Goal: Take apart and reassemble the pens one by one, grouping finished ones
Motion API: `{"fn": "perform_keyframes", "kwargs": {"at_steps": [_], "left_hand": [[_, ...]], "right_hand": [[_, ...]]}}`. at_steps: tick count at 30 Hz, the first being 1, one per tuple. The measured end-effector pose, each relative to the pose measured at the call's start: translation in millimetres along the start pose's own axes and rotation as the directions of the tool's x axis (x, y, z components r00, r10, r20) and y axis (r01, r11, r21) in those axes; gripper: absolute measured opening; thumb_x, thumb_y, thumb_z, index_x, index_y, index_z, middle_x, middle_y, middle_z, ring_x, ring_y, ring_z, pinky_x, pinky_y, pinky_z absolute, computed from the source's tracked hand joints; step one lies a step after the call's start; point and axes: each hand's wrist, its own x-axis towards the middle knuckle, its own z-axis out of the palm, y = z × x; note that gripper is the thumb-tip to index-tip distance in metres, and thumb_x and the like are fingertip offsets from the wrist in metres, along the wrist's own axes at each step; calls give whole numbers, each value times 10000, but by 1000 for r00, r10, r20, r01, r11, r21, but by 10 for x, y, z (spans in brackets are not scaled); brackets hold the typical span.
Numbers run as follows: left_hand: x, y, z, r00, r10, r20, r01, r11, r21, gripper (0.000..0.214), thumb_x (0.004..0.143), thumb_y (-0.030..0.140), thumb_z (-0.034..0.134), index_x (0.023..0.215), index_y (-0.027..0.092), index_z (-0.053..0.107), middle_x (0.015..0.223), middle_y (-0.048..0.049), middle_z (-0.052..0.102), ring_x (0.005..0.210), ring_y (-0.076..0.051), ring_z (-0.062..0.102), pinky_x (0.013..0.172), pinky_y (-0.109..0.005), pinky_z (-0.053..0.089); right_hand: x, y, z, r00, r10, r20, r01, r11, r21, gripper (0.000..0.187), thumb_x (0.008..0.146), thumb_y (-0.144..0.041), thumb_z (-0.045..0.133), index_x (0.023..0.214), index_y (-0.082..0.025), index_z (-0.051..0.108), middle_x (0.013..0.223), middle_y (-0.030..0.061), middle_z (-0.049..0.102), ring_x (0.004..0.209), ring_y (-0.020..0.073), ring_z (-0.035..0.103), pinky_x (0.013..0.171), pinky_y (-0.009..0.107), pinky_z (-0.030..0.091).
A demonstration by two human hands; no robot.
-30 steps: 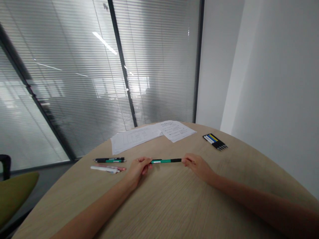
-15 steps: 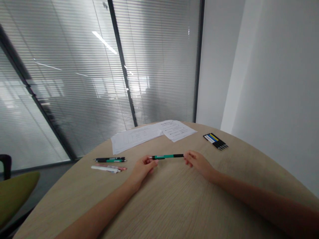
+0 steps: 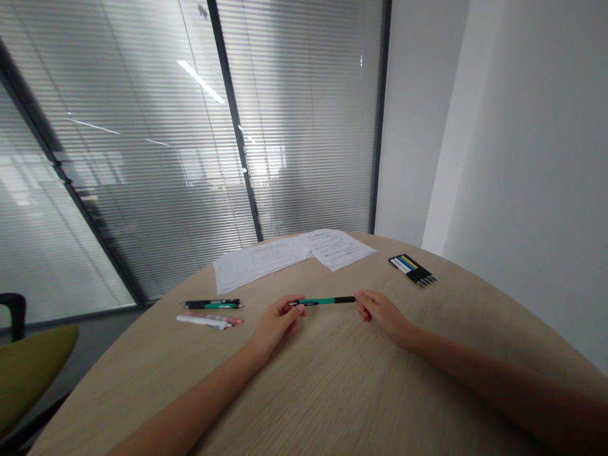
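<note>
A green and black pen point(image 3: 327, 301) lies level between my two hands, its black grip end to the right. My left hand point(image 3: 280, 320) pinches the clip end between thumb and fingers. At the other end, the fingers of my right hand point(image 3: 380, 310) close on the tip, which they hide. Left of my left hand, black and green pens point(image 3: 213, 304) lie side by side on the table. Just in front of those are a white pen point(image 3: 202, 322) and a pinkish pen point(image 3: 236, 320).
Printed paper sheets point(image 3: 261, 263) lie toward the far edge of the round wooden table point(image 3: 313, 392). A row of several black-gripped pens point(image 3: 412, 270) with white, blue and yellow barrels rests at the right. A green chair point(image 3: 35, 367) stands at the left.
The pen has shifted slightly to the right and turned about its length, so its clip sits differently. My left fingers have moved a little over the clip end.
</note>
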Motion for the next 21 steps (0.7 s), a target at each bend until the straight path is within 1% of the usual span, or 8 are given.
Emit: {"fn": "perform_keyframes", "kwargs": {"at_steps": [2,5,7,9,14,18,20,21], "left_hand": [[-4,9,0,1000,-2,-16,2,1000,-11,364,604,394,584,874,150,582,631,20,585,410,-63,388,425,-196,264],[-18,15,0,1000,-1,-27,2,1000,19,295,626,436,562,695,149,577,531,38,533,388,-61,369,418,-198,258],[-23,7,1,999,-14,-33,15,999,39,330,651,475,529,570,156,530,459,49,477,374,-63,358,410,-199,255],[-21,-10,1,999,-32,-36,33,999,26,375,664,506,501,518,162,490,438,49,453,371,-67,362,404,-200,260],[4,-50,-9,997,-58,-53,56,998,-43,379,662,517,494,536,159,485,441,52,442,370,-68,367,394,-200,266],[11,-46,-21,996,-46,-81,42,998,-54,370,659,505,506,539,155,493,447,49,445,373,-66,366,394,-200,260],[7,-36,-22,995,-41,-95,34,997,-67,361,655,497,513,543,155,496,445,51,445,374,-66,368,398,-199,262],[5,-31,-21,995,-39,-97,33,997,-71,355,652,493,516,545,155,496,445,52,446,376,-66,370,400,-199,264]], "right_hand": [[-1,-2,-2,1000,-4,4,4,1000,-18,437,829,-476,290,504,-200,388,465,-32,411,445,104,408,487,238,336],[4,12,3,1000,3,3,-3,1000,-15,409,826,-462,302,529,-199,406,482,-28,428,452,107,420,473,233,336],[4,23,9,1000,6,-1,-6,1000,-15,385,829,-445,308,555,-198,421,497,-26,440,457,108,425,463,228,334],[0,27,12,1000,-7,-3,7,999,-35,364,834,-426,314,576,-196,429,508,-26,449,466,106,429,465,224,334],[-23,9,16,998,-61,0,61,994,-90,302,834,-398,350,632,-196,446,531,-36,452,491,99,431,482,216,337],[-34,-23,37,998,-70,7,70,998,4,182,800,-373,421,810,-201,483,589,-36,465,530,106,459,478,212,352],[-31,-33,43,997,-72,13,71,996,62,203,782,-368,448,896,-202,476,635,-28,479,559,110,475,486,214,364],[-26,-31,43,997,-68,19,67,995,74,212,782,-374,447,901,-201,478,644,-25,483,565,111,478,489,214,367]]}}
